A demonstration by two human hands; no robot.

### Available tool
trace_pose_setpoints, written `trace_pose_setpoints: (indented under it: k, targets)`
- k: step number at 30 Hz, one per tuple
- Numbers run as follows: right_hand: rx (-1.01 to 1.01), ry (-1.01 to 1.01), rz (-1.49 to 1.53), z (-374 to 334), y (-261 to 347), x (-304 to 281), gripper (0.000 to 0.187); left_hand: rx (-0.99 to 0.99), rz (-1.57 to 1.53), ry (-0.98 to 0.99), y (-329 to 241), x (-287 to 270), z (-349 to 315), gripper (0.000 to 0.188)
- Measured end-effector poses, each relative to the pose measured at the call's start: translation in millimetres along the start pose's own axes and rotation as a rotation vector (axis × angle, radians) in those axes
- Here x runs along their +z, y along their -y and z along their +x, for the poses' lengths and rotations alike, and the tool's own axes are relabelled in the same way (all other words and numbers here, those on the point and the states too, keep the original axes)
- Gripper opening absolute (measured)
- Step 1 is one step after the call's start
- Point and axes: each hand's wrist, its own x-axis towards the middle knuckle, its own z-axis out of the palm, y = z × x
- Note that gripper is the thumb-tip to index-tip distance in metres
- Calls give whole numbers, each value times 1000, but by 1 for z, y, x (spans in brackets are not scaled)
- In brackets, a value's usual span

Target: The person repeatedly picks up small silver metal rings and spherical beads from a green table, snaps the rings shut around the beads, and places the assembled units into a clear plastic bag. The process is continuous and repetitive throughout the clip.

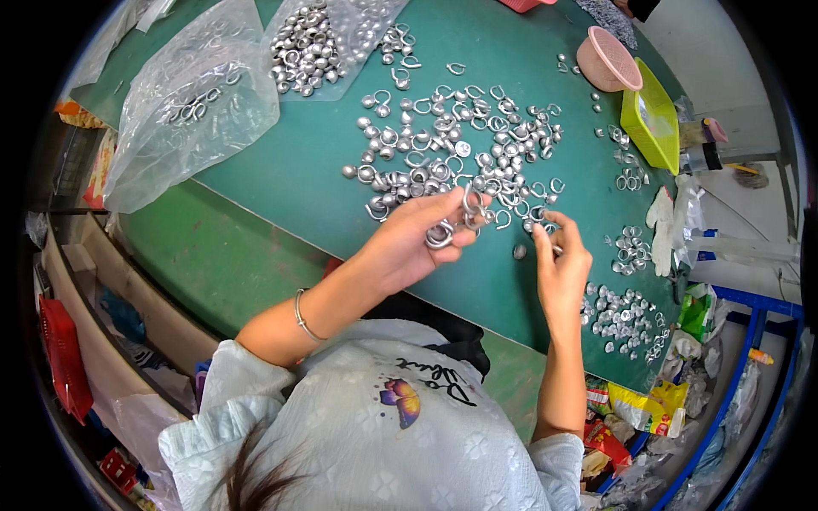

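Observation:
My left hand (407, 242) is closed around several silver metal rings (440, 234), which look like open hooks or loops; some stick up between thumb and fingers. To its right, over the table edge side of the pile, my right hand (564, 264) pinches a small silver ball-ended piece (530, 226) between thumb and forefinger. Part of that piece is hidden by the fingers. A loose silver ball (520, 251) lies between the hands. Just beyond both hands spreads a pile of silver ball-ended loops (443, 128) on the green table (315, 183).
Clear plastic bags with rings (200, 149) and silver balls (311, 51) lie at the far left. At the far right stand a pink basket (607, 60) and a yellow-green tray (649, 115). Small heaps of metal parts (626, 319) and a white glove (661, 228) line the right edge.

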Motion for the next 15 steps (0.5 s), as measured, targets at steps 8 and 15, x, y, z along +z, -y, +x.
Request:
trace_pose_setpoints:
  k: [8, 15]
  targets:
    - [-300, -10, -292, -5, 2, 24, 19, -131, 213, -120, 30, -1, -32, 21]
    - [-142, -22, 252, 4, -19, 29, 13, 711, 1753, -190, 20, -10, -12, 23]
